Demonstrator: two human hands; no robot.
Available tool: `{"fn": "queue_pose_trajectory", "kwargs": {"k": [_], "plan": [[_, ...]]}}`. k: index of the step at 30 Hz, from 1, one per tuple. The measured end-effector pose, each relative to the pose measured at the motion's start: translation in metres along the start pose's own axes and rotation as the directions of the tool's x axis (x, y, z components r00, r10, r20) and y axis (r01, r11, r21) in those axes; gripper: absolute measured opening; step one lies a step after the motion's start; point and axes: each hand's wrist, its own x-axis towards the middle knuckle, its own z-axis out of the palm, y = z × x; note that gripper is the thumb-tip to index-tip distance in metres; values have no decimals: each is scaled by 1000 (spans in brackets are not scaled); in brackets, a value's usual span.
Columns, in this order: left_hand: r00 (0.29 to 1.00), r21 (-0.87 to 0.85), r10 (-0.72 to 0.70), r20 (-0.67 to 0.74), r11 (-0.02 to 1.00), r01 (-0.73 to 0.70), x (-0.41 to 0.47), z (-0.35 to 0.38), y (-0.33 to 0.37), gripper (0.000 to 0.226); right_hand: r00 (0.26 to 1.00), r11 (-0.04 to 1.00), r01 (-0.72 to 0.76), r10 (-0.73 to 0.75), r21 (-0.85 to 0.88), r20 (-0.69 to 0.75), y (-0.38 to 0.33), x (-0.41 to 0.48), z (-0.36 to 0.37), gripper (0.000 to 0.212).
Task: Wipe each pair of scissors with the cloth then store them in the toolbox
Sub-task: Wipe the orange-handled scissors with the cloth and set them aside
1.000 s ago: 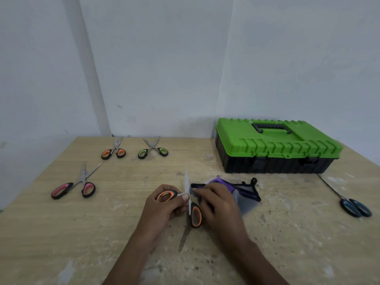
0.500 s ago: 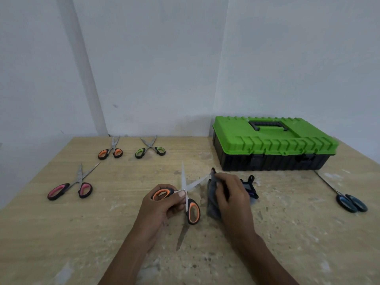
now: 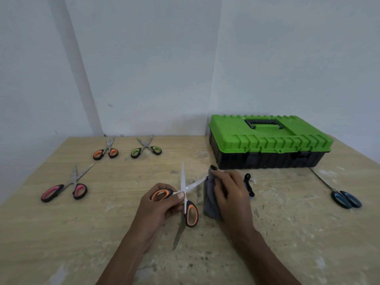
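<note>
While lying farthest left of the green-lidded black plastic toolbox [image 3: 269, 145], pink-handled steel scissors [image 3: 63, 192]: flat on pale wooden table [image 3: 61, 233], blades parted.
Small orange-handled steel scissors [image 3: 105, 152]: left of toolbox, by the wall.
Green-handled steel scissors [image 3: 146, 150]: left of toolbox, nearer it.
Left hand [image 3: 158, 206]: front-left of toolbox, fingers curled round one orange loop.
Large orange-and-black-handled steel scissors [image 3: 186, 194]: held up, blades wide apart.
Grey cloth [image 3: 210, 204]: before toolbox, at the right-pointing blade's tip.
Right hand [image 3: 232, 194]: fingers bunched, pinching cloth.
Toolbox: lid closed.
Blue-handled steel scissors [image 3: 346, 199]: front-right of toolbox, blades closed.
</note>
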Motion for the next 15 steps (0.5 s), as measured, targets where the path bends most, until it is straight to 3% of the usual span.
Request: {"fn": "queue_pose_trajectory", "kwargs": {"k": [3, 6, 11, 13, 15], "plan": [[999, 53, 36, -22, 998, -35, 0, 0, -2, 20, 981, 989, 147, -147, 7, 128, -15, -15, 7, 27], [998, 76, 49, -26, 996, -46, -1, -1, -2, 21, 970, 994, 97, -85, -43, 230, -14, -13, 19, 32], [998, 98, 64, -20, 993, -62, -1, -1, -2, 19, 989, 993, -121, 120, 5, 83, -2, 0, 2, 31], [996, 148, 89, -20, 985, -85, -2, 1, -3, 23, 996, 997, -65, 62, 45, 61, -10, -4, -4, 32], [990, 263, 141, -16, 956, -132, -4, 3, -3, 22, 987, 998, 51, -57, 42, 152, -18, -12, 0, 32]]}}
